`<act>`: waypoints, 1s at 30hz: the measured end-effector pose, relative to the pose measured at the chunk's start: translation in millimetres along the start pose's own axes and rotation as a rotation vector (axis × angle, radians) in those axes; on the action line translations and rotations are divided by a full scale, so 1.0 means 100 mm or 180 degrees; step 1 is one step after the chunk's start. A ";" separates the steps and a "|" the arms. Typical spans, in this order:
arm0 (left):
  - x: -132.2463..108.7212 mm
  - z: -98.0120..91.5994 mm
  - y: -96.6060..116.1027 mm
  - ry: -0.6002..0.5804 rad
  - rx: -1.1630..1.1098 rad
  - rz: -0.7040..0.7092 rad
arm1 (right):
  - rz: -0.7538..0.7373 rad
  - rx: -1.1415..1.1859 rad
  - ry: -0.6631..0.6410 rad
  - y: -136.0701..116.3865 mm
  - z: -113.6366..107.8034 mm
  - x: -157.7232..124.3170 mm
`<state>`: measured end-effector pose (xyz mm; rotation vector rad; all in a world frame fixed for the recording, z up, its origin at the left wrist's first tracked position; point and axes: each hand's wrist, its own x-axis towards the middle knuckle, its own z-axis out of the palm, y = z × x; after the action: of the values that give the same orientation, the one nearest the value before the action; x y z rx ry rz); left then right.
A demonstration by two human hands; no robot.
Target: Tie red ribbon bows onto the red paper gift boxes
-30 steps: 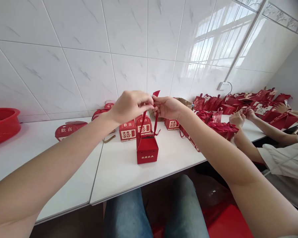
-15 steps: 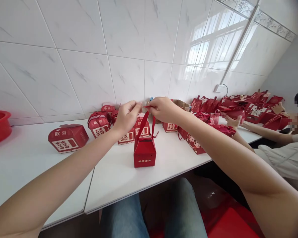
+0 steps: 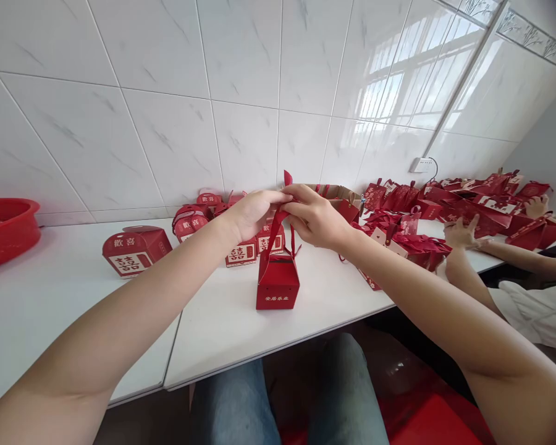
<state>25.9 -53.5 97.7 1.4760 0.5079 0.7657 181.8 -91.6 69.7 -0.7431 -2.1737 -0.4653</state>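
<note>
A small red gift box (image 3: 278,290) with pale lettering stands upright on the white table in front of me. From its top rises a red ribbon (image 3: 275,233), held up above the box by both hands. My left hand (image 3: 258,213) is closed, its fingertips meeting the ribbon beside the other hand. My right hand (image 3: 312,213) pinches the ribbon between thumb and fingers, and a loose ribbon end sticks up above it. The fingers overlap, so the exact grip of each is partly hidden.
At left sits a red box with a white label (image 3: 136,252), and beyond it a red plastic basin (image 3: 12,232). More red boxes (image 3: 241,253) stand behind my hands. On the right, a co-worker's hands (image 3: 461,233) are among many red boxes (image 3: 482,207).
My hands have come together over the box, and a ribbon end now points upward. The view has shifted slightly left. The co-worker's hands have moved.
</note>
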 end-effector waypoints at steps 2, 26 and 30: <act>0.00 -0.01 0.00 0.0001 -0.0105 -0.0082 | 0.0063 0.0090 0.0031 0.00 0.01 -0.02; -0.40 -0.52 -0.64 0.0977 -0.0811 -0.0237 | 0.3662 0.4003 0.1813 -0.09 0.24 -0.98; -0.48 -0.66 -0.77 0.0903 -0.1018 -0.0511 | 0.3943 0.3883 0.1784 -0.07 0.22 -1.20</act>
<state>-43.2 -37.5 10.9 1.0237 0.6756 0.8882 228.2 -128.4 -37.4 -0.8641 -0.8202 1.0645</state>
